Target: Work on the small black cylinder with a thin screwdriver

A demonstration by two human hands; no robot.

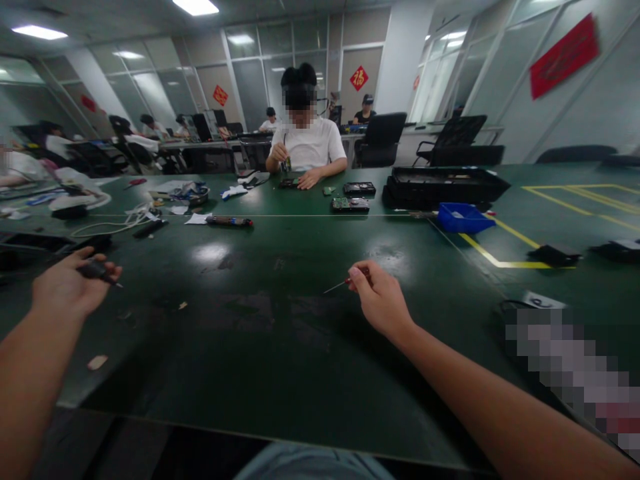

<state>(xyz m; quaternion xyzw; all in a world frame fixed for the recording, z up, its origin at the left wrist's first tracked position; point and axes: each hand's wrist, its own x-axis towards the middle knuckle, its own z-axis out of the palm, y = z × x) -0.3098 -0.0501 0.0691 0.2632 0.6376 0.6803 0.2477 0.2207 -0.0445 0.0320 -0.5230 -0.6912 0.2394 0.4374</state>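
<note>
My left hand (67,287) is raised over the left of the table, palm partly turned up. Its fingers are closed around a dark-handled tool (96,269) with a short thin tip that points right and down; its kind is hard to make out. Near the middle, my right hand (377,297) pinches a small screwdriver (337,287). The thin metal shaft points left and slightly down, and most of the reddish handle is hidden by the fingers. Both hands are apart from each other, above the green tabletop (280,373).
Across the table a person in white works on a small dark part. Hard drives (351,204), a blue bin (464,218), black trays (440,188) and a brown-and-black electric screwdriver (230,221) lie farther back. Cables (120,225) are at left. A blurred-out object (575,367) sits at right.
</note>
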